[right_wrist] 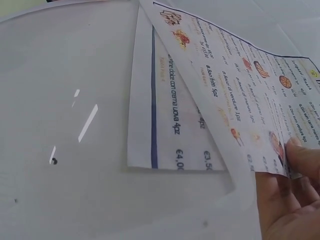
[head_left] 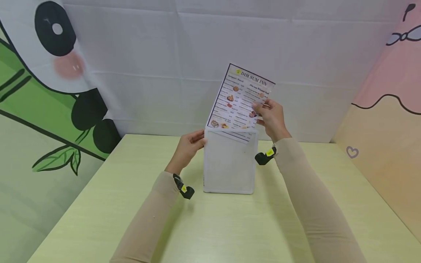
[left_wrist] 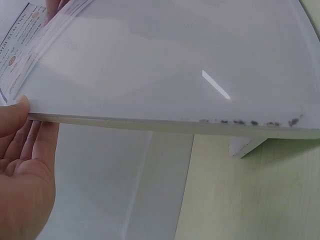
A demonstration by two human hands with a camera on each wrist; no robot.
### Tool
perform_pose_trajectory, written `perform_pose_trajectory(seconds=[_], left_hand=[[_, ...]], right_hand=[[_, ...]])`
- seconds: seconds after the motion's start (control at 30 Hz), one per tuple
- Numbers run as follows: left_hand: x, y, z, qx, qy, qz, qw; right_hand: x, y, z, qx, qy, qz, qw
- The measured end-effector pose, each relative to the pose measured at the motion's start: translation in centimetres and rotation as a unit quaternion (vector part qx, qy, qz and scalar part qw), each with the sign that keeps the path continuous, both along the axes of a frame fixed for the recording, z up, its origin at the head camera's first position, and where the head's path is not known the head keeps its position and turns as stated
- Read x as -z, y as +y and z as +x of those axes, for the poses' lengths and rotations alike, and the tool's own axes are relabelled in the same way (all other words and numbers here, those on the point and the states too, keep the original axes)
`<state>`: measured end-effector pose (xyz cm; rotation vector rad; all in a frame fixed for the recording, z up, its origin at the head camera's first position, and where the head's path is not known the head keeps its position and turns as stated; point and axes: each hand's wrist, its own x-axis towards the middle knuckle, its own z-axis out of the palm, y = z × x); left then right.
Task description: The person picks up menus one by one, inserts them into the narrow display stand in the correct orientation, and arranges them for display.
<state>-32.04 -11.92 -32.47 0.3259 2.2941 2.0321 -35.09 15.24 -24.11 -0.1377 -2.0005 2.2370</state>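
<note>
A printed paper menu headed DIM SUM INN stands tilted to the right, its lower edge inside a white, partly see-through display holder upright on the table. My right hand pinches the menu's right edge between thumb and fingers. The left upper edge of the holder is gripped by my left hand, thumb in front and fingers behind. In the right wrist view, the menu's bottom corner shows through the clear front panel. Dark specks mark the holder's edge in the left wrist view.
The holder stands on a pale wooden table. Behind it hangs a white cloth backdrop, with a cartoon panda print at left and a pink and orange print at right. A foot shows under the holder.
</note>
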Motion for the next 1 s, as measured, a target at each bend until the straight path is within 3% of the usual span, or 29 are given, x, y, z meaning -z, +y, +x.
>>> perform_pose_trajectory(seconds=[0.5,1.0], left_hand=[[-0.11,0.09,0.15,-0.006,-0.003,0.001,1.0],[-0.71,-0.58,0.38,-0.001,-0.006,0.011,0.9999]], right_hand=[[0.69,0.17,0.0,-0.016,-0.012,0.017,1.0],[0.1,0.01,0.46,-0.015,-0.017,0.025,0.999]])
